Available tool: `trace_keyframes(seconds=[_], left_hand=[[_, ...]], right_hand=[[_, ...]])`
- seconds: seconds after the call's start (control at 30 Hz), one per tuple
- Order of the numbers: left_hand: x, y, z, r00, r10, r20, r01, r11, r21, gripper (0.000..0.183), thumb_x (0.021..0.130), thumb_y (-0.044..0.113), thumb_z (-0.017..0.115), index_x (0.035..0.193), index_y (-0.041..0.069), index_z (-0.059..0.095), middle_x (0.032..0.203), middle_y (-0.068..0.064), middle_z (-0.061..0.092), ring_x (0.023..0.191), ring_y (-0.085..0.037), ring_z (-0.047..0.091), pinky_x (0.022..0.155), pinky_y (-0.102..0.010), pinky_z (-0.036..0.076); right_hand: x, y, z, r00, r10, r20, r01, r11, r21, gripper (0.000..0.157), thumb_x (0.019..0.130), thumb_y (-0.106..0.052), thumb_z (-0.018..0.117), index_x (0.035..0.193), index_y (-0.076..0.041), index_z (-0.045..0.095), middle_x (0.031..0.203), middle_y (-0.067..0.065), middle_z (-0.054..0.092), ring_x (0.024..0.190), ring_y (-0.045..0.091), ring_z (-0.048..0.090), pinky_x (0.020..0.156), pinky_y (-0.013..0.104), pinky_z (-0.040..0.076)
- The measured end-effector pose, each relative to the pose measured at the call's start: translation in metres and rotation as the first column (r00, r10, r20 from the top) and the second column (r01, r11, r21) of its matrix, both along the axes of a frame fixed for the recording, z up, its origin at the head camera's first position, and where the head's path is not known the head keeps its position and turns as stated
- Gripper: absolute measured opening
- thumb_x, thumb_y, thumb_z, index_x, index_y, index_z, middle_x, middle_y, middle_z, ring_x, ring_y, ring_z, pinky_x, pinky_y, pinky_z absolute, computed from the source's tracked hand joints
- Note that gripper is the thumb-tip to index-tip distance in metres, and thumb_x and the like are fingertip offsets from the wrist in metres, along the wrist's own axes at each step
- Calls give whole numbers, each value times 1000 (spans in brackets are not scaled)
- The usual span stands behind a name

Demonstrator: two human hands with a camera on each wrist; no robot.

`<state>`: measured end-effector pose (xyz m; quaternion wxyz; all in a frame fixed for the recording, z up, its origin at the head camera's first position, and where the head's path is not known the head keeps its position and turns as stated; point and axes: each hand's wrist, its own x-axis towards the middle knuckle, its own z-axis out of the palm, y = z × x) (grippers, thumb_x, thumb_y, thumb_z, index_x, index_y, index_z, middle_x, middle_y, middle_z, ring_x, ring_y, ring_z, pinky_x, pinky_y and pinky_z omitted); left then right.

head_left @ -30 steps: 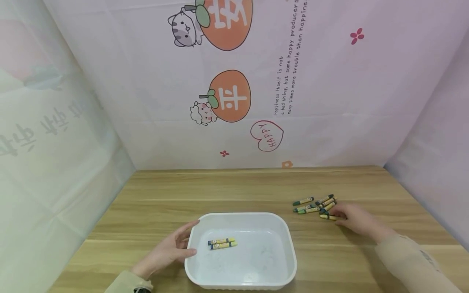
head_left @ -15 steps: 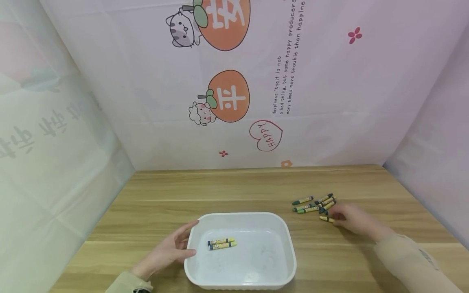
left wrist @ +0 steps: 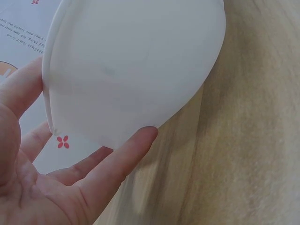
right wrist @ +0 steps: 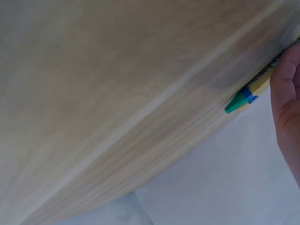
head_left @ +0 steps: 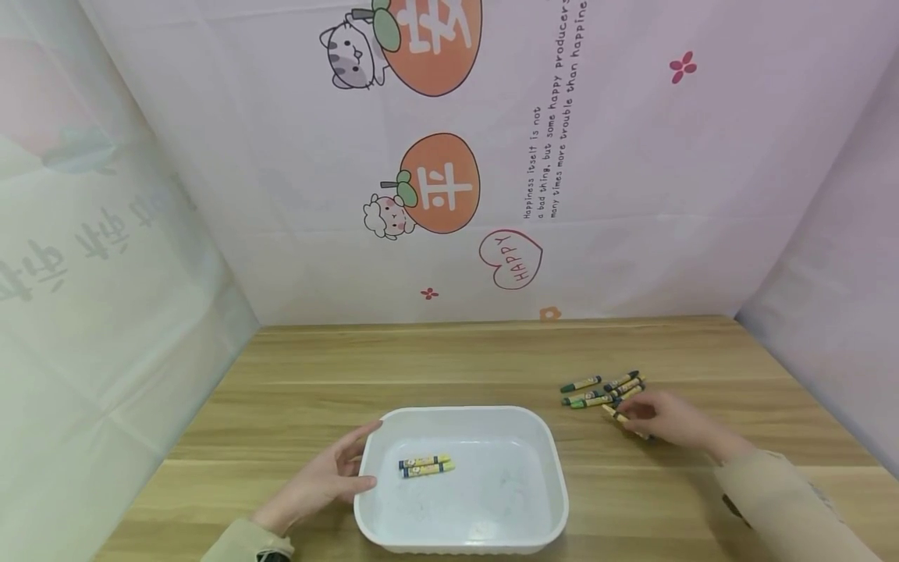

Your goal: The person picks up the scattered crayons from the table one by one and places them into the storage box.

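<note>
With my left hand [head_left: 319,484] I grip the left side of a white plastic tub [head_left: 485,415], the thumb over its rim and the fingers along the outer wall, as the left wrist view [left wrist: 61,187] also shows. Two yellow-tipped crayons [head_left: 428,470] lie side by side inside. My right hand [head_left: 670,421] pinches a yellow-wrapped crayon [head_left: 614,414] low over the table, its pale tip pointing away to the left. Just behind lies a loose pile of crayons [head_left: 593,402] with mostly green or dark tips. In the right wrist view, a green-tipped crayon [right wrist: 240,99] shows beside my fingers.
The wood-grain table [head_left: 393,359] is enclosed by a printed white back cloth [head_left: 604,265] and pale side cloths. One dark green crayon [head_left: 581,385] lies slightly apart, behind the pile.
The crayon at my right fingers has turned from lying nearly sideways to a slant, with its tip farther back and left. My left hand and the tub stay in place.
</note>
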<state>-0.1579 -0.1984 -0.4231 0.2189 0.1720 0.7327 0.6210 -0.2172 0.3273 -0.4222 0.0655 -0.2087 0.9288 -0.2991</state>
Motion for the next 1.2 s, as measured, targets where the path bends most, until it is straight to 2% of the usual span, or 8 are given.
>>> trace_keyframes(seconds=[0.1,0.27,0.4,0.57,0.73,0.9,1.0,1.2], left_hand=[[0,0,0,1000,-2,-1,2,1000,9,84,86,7,66,150,1,13,145,-38,22,125,-46,43,82,-39,56],[-1,0,0,1000,0,-8,0,1000,26,85,86,7,66,150,0,12,146,-38,21,127,-48,40,84,-40,56],[-1,-1,0,1000,-1,-9,2,1000,28,85,86,8,67,150,0,11,145,-38,21,126,-47,42,82,-39,56],[-1,0,0,1000,2,-4,-2,1000,14,85,85,8,67,150,1,12,146,-38,20,124,-46,44,82,-40,57],[0,0,1,1000,13,5,-13,1000,-9,85,85,9,67,150,2,13,146,-38,18,122,-46,46,82,-43,57],[-1,0,0,1000,6,6,-6,1000,-1,86,85,8,67,150,2,12,146,-39,17,123,-47,45,81,-44,57],[-1,0,0,1000,-4,2,4,1000,7,86,86,9,67,150,2,11,146,-39,17,123,-46,45,81,-43,57],[-1,-1,-1,1000,-19,9,18,1000,19,84,87,9,66,150,1,11,146,-39,19,124,-44,46,82,-43,56]], right_hand=[[-1,-11,8,1000,-13,19,13,1000,-2,28,87,-20,66,108,-3,65,100,3,66,86,3,56,72,19,50],[-2,-42,30,999,10,48,-8,999,-54,27,88,-20,65,110,-4,65,96,3,64,83,5,54,67,20,50],[-3,-73,48,997,52,51,-46,992,-113,28,88,-21,65,111,-4,64,94,2,64,83,7,55,66,21,50],[-4,-112,69,995,95,37,-92,991,-94,25,88,-19,65,112,-9,65,94,-1,64,88,12,56,71,24,52],[-6,-156,87,982,189,31,-184,977,-109,23,88,-19,65,110,-11,66,93,-2,65,87,12,58,72,24,53],[-3,-201,93,954,298,20,-294,948,-119,19,88,-15,65,107,-12,67,88,-4,64,81,9,58,70,21,54],[0,-226,93,945,325,41,-319,942,-108,19,88,-14,66,107,-13,68,85,-6,62,80,9,56,68,20,53],[4,-262,82,922,382,64,-379,924,-54,19,88,-14,67,106,-14,69,84,-8,61,80,7,55,68,18,50]])
